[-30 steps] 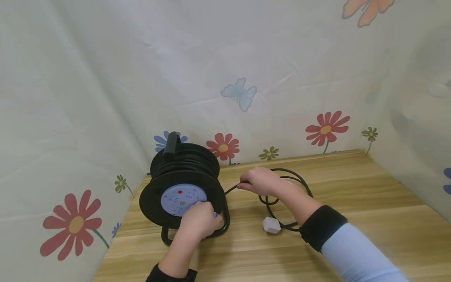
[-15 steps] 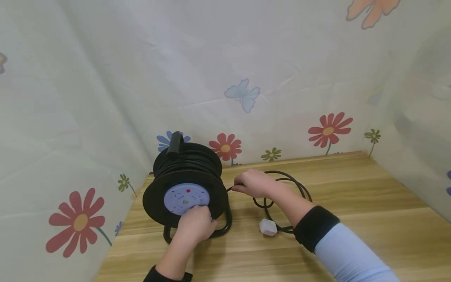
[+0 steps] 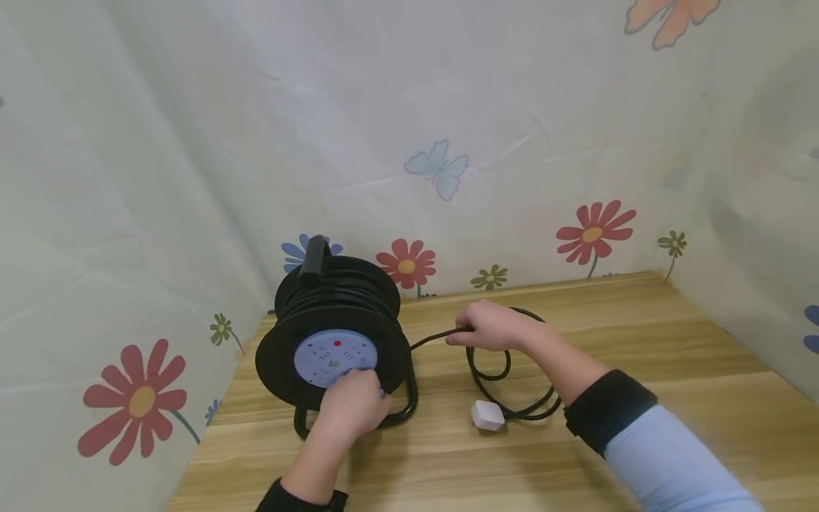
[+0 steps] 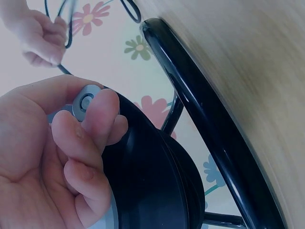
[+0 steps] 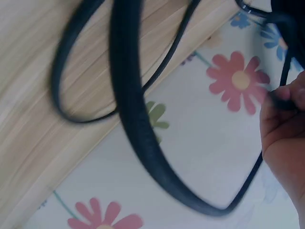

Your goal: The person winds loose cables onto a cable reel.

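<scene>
A black cable reel (image 3: 271,355) with a blue-grey socket panel (image 3: 320,355) stands on its tube frame at the left of the table. My left hand (image 3: 355,405) is at the lower right of the panel, its fingers curled round a small grey-blue crank knob (image 4: 86,101), whose round end shows between thumb and fingers in the left wrist view. To the right of the reel, my right hand (image 3: 489,327) pinches the black cable (image 3: 441,336), which runs from the reel's side to the fingers. Beyond the hand the cable loops loosely on the table, ending in a white plug (image 3: 488,415).
The wood-grain table (image 3: 640,341) backs onto a white cloth (image 3: 512,107) printed with flowers and butterflies, which also hangs at both sides. A black carrying handle (image 3: 313,262) rises from the top of the reel. Thick tubing (image 4: 200,105) forms the reel's base.
My right hand went a little toward the reel, then back right along with the cable, leaving a longer stretch between. My left hand stays on the knob; the panel has turned slightly.
</scene>
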A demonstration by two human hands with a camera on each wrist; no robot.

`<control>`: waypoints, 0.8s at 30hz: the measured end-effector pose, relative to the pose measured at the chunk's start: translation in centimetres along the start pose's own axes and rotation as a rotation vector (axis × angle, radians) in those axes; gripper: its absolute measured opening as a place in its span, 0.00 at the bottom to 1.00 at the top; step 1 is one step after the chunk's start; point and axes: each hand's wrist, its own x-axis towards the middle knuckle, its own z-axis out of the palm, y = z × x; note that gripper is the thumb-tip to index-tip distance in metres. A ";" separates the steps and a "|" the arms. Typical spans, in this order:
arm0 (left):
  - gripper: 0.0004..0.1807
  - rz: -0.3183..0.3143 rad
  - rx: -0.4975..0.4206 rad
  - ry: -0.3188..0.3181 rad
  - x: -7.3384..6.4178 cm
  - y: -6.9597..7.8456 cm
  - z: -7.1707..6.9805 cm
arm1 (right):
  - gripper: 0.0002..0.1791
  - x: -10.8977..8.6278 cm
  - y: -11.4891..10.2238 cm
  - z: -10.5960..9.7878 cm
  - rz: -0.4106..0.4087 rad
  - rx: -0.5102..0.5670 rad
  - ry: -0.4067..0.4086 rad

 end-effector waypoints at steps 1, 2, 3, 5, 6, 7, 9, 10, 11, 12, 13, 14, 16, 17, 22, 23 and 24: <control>0.18 -0.002 0.002 0.000 0.0 0.0 0.0 | 0.24 -0.3 0.3 -0.2 0.007 0.018 -0.003; 0.18 -0.003 0.003 0.000 0.0 0.0 -0.1 | 0.24 -0.6 0.6 -0.5 0.018 0.038 -0.006; 0.18 -0.004 0.003 -0.002 0.0 -0.1 -0.1 | 0.23 -0.9 0.8 -0.8 0.022 0.051 -0.004; 0.18 -0.003 0.005 -0.002 0.1 -0.1 -0.1 | 0.23 -1.5 1.3 -1.5 0.039 0.067 0.012; 0.18 -0.002 0.004 -0.002 0.1 -0.2 -0.1 | 0.22 -1.7 1.6 -1.7 0.050 0.064 0.025; 0.18 -0.003 0.002 -0.003 0.1 -0.2 -0.1 | 0.22 -1.9 1.9 -2.1 0.065 0.064 0.038; 0.19 -0.005 -0.005 -0.005 0.0 -0.2 -0.1 | 0.21 -2.3 2.4 -2.6 0.100 0.065 0.059; 0.19 -0.004 -0.007 -0.005 0.0 -0.2 -0.2 | 0.21 -2.5 2.7 -2.8 0.122 0.069 0.065; 0.19 -0.003 -0.011 -0.004 0.0 -0.2 -0.2 | 0.21 -2.7 2.9 -3.0 0.143 0.079 0.066; 0.19 0.000 -0.016 -0.004 0.0 -0.3 -0.2 | 0.20 -2.9 3.1 -3.2 0.160 0.091 0.069; 0.19 0.003 -0.018 -0.003 0.0 -0.2 -0.2 | 0.19 -3.0 3.3 -3.4 0.176 0.105 0.073; 0.19 0.006 -0.021 -0.003 -0.1 -0.2 -0.2 | 0.18 -3.2 3.5 -3.6 0.193 0.116 0.078; 0.19 0.010 -0.022 -0.003 0.0 -0.2 -0.1 | 0.17 -3.5 3.8 -4.0 0.223 0.135 0.098; 0.19 0.012 -0.023 -0.004 0.0 -0.2 -0.1 | 0.16 -3.7 4.1 -4.1 0.237 0.145 0.106; 0.19 0.010 -0.021 -0.007 0.1 -0.1 0.0 | 0.15 -4.3 5.3 -4.6 0.321 0.182 0.135; 0.19 0.011 -0.023 -0.006 0.1 0.0 0.0 | 0.14 -4.5 5.6 -4.7 0.336 0.187 0.141; 0.19 0.012 -0.026 -0.004 0.0 0.0 0.0 | 0.14 -4.6 5.9 -4.7 0.348 0.195 0.146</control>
